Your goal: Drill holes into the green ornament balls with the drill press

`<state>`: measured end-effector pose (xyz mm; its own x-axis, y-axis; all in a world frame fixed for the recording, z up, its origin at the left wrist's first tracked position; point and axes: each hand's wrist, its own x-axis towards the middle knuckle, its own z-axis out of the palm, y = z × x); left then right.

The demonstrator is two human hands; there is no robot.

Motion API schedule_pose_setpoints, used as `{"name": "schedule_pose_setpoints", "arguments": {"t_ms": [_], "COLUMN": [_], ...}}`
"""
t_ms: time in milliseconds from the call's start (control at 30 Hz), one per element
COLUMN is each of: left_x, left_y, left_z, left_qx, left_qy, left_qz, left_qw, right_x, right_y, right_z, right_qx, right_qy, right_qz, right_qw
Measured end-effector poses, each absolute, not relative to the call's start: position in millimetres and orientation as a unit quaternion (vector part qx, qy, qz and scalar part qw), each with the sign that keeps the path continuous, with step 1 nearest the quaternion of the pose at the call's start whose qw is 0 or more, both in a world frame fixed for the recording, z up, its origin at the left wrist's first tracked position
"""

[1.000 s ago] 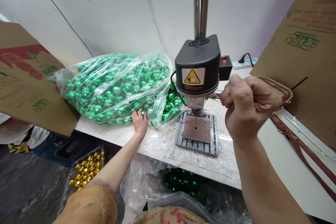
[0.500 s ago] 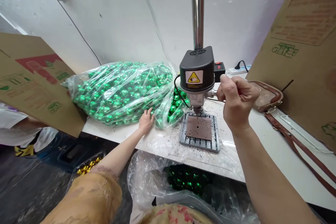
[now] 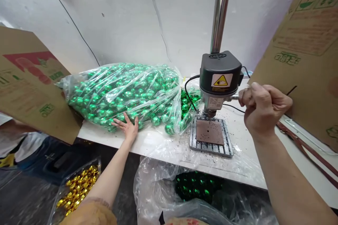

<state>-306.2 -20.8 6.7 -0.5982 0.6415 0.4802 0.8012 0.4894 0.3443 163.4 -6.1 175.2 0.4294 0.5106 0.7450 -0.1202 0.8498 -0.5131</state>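
Observation:
My left hand (image 3: 126, 126) lies with fingers spread against the side of a clear plastic bag (image 3: 105, 91) full of shiny green balls. The bag's mouth gapes to the right, where loose green balls (image 3: 186, 103) show. My right hand (image 3: 264, 109) is closed round the feed handle (image 3: 233, 97) of a small black drill press (image 3: 221, 74). Under its chuck (image 3: 210, 113) a brown square board (image 3: 210, 133) with a small hole rests on the grey slotted base (image 3: 228, 149). Dark specks are scattered over the board and base.
Cardboard boxes stand at the left (image 3: 34, 88) and right (image 3: 303, 59). Below the table edge hangs another plastic bag with dark green balls (image 3: 198, 184). Gold balls (image 3: 79, 186) lie in a bag at lower left. A brown strap (image 3: 303, 147) lies at right. Part of another person shows at far left.
My left hand has moved left along the bag and its fingers have spread. My right hand stays on the handle. The view has shifted, so the drill press appears farther right and tilted.

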Motion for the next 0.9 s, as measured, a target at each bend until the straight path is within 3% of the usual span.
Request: {"name": "schedule_pose_setpoints", "arguments": {"t_ms": [367, 633, 767, 900], "left_x": [-289.1, -275.2, -192.5, -126.7], "left_y": [33.8, 5.4, 27.5, 49.8], "left_z": [19.3, 43.1, 67.8, 70.0], "left_qx": [-0.52, -0.567, -0.862, -0.94], "left_qy": [-0.819, -0.697, -0.438, -0.316], "left_qz": [-0.19, -0.364, -0.216, -0.083], "left_qw": [0.151, 0.246, 0.138, 0.094], "right_x": [156.3, 154.8, 153.8, 154.2], "right_y": [-9.3, -10.2, -9.9, -8.2], "right_z": [183.9, 187.5, 188.0, 187.7], "right_qx": [-0.194, -0.201, -0.196, -0.191], "right_qy": [-0.492, -0.477, -0.471, -0.475], "right_qz": [0.169, 0.184, 0.174, 0.177], "right_qw": [0.832, 0.835, 0.842, 0.84]}}
